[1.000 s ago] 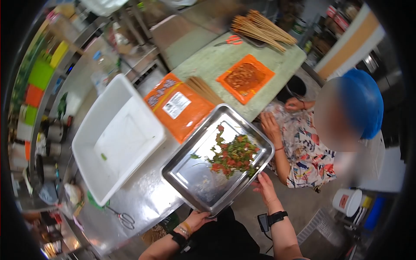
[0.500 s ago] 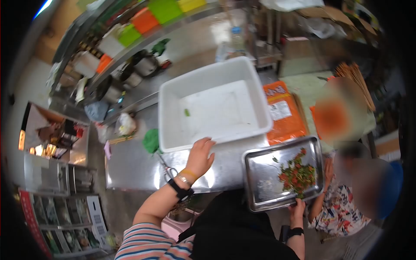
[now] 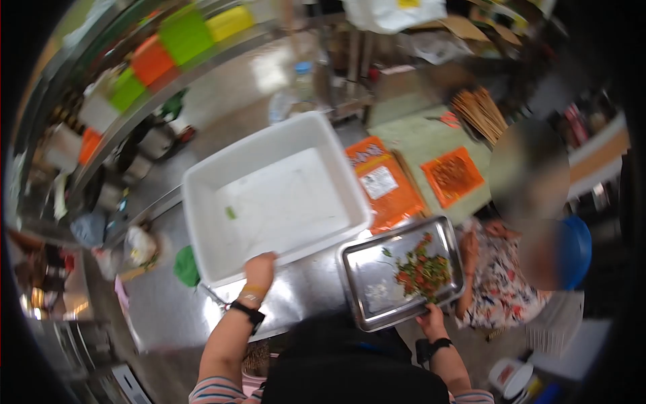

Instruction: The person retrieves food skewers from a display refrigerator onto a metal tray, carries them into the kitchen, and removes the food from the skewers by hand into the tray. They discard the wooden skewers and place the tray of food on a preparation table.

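Observation:
My left hand point(image 3: 260, 271) is at the near rim of a large white plastic tub point(image 3: 202, 202), its fingers curled over the edge. Inside the tub lies a small green scrap point(image 3: 231, 213). With my right hand point(image 3: 432, 320) I grip the near edge of a shiny metal tray point(image 3: 377, 266), thumb on the rim. Red-and-green chili peppers point(image 3: 422, 269) with leafy bits are heaped in the tray's right half. Left of my left hand, scissors point(image 3: 215, 296) lie partly hidden beside a green bundle point(image 3: 186, 265).
An orange printed packet point(image 3: 385, 185) sits right of the tub. Beyond it are an orange tray of small pieces point(image 3: 453, 176) and a bundle of wooden skewers point(image 3: 479, 113). Another person in a patterned shirt point(image 3: 501, 289) is close to the tray's right side.
The view has swung right, shifting everything left. My left hand has gone from spread fingers near the tub to curled at its rim. The other person's hand is beside the tray.

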`<action>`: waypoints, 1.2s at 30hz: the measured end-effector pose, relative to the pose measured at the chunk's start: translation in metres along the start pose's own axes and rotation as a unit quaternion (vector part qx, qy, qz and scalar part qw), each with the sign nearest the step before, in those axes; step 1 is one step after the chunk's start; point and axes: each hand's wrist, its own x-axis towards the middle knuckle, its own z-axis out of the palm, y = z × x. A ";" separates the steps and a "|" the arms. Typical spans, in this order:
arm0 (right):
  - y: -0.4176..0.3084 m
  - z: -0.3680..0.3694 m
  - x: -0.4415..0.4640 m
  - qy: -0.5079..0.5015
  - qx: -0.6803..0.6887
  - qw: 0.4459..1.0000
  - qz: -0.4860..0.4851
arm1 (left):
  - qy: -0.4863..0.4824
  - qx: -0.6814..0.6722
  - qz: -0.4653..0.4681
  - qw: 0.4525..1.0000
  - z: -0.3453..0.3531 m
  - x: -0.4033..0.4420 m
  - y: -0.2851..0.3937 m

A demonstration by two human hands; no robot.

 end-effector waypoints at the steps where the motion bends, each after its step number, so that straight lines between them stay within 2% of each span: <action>1: 0.003 -0.003 0.001 -0.010 0.000 1.000 0.007 | -0.009 0.009 0.000 1.000 -0.007 -0.008 -0.005; 6: 0.013 0.000 -0.009 -0.015 0.034 0.999 -0.012 | -0.011 0.005 -0.044 0.999 -0.028 -0.049 -0.050; 14: 0.006 0.020 -0.037 -0.007 0.039 0.999 -0.008 | -0.018 0.046 -0.050 0.998 -0.042 -0.044 -0.060; 15: 0.010 0.016 -0.034 -0.008 0.039 0.999 -0.007 | -0.056 0.046 -0.078 0.994 -0.040 -0.043 -0.063; 16: 0.017 0.013 -0.030 -0.049 0.040 0.998 0.010 | -0.092 0.047 -0.110 0.989 -0.041 -0.046 -0.065; 17: 0.025 0.012 -0.028 -0.092 0.038 0.995 0.029 | -0.089 0.049 -0.117 0.988 -0.047 -0.048 -0.060; 18: 0.034 0.012 -0.027 -0.110 0.041 0.992 0.047 | -0.048 0.048 -0.093 0.993 -0.052 -0.048 -0.053; 20: 0.032 0.038 -0.063 -0.067 0.020 0.994 0.085 | 0.004 0.029 -0.055 0.998 -0.057 -0.039 -0.025; 21: 0.045 0.036 -0.059 -0.117 0.024 0.987 0.105 | 0.039 0.023 -0.033 0.998 -0.063 -0.043 -0.010; 23: 0.059 0.034 -0.063 -0.125 0.046 0.982 0.137 | 0.081 0.003 -0.005 0.997 -0.067 -0.066 0.009; 25: 0.068 0.044 -0.070 -0.142 -0.016 0.976 0.165 | 0.070 -0.053 -0.012 0.996 -0.058 -0.101 0.022; 27: 0.061 0.040 -0.065 -0.193 -0.080 0.959 0.190 | -0.006 -0.116 -0.045 0.992 -0.059 -0.126 0.066; 28: 0.064 0.039 -0.062 -0.219 -0.093 0.948 0.209 | 0.010 -0.133 -0.017 0.991 -0.056 -0.143 0.072; 29: 0.067 0.043 -0.059 -0.241 -0.105 0.937 0.229 | -0.002 -0.131 -0.028 0.991 -0.052 -0.159 0.073; 30: 0.063 0.048 -0.065 -0.254 -0.121 0.936 0.210 | -0.014 -0.131 -0.036 0.991 -0.045 -0.176 0.074; 33: 0.062 0.070 -0.072 -0.274 -0.188 0.913 0.235 | -0.021 -0.110 -0.203 0.973 -0.018 -0.241 0.053; 34: 0.061 0.070 -0.067 -0.276 -0.197 0.912 0.229 | -0.012 -0.106 -0.219 0.970 -0.011 -0.252 0.050; 36: 0.059 0.067 -0.057 -0.276 -0.217 0.909 0.224 | -0.015 -0.070 -0.329 0.942 0.002 -0.268 0.051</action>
